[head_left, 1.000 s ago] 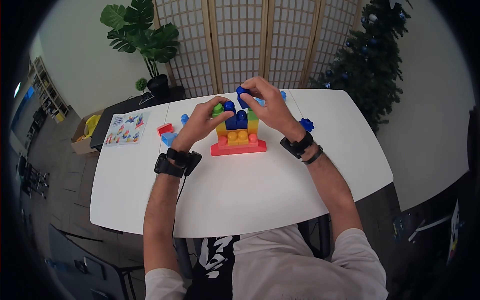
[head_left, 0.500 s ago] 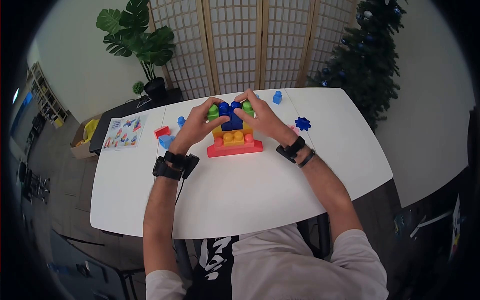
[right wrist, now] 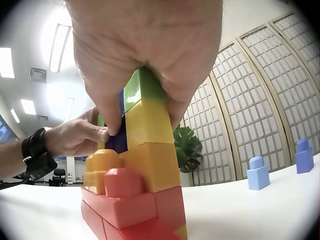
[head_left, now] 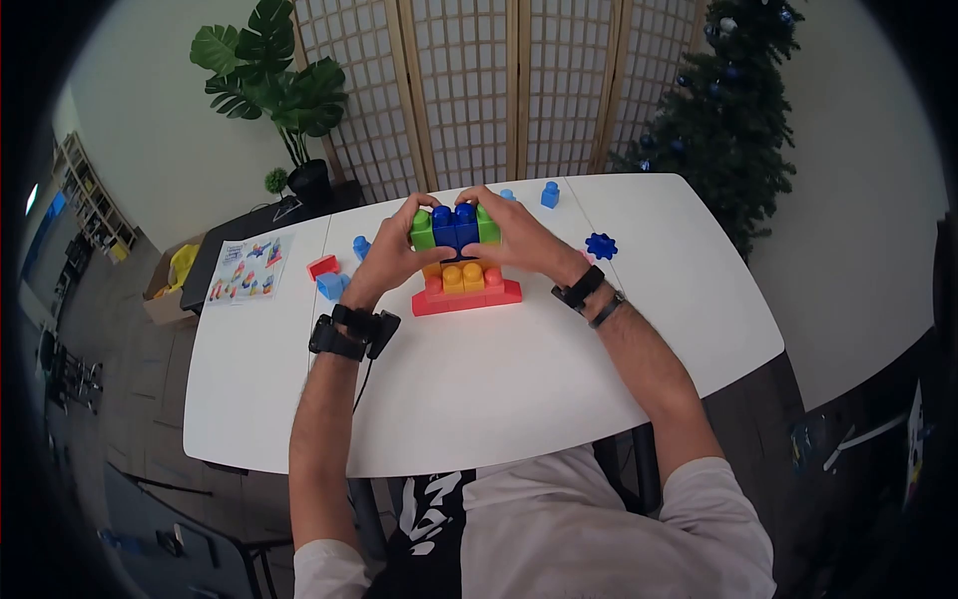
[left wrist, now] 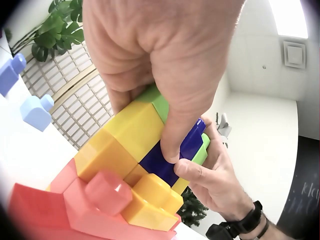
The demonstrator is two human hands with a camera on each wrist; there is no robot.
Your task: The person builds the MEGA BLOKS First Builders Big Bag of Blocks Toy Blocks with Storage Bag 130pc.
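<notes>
A stack of toy building blocks stands on the white table, with a red base (head_left: 467, 303) and yellow blocks (head_left: 463, 279) above it. Dark blue blocks (head_left: 455, 226) fill the top middle, flanked by a green block (head_left: 422, 233) on the left and another green block (head_left: 488, 230) on the right. My left hand (head_left: 392, 256) grips the upper left side, its thumb on the front of the dark blue blocks and its fingers behind. From the right, my right hand (head_left: 526, 243) grips likewise, the two thumb tips close together. In the wrist views the fingers behind are partly hidden.
Left of the stack lie a light blue block (head_left: 331, 287), a red piece (head_left: 322, 266) and a printed sheet (head_left: 247, 270). A dark blue gear-shaped piece (head_left: 601, 247) lies to the right. Another light blue block (head_left: 550, 195) stands toward the far edge.
The right hand brought a dark blue block down onto the stack's top, beside the other one. Both hands then shifted to the outer sides, thumbs lower on the front.
</notes>
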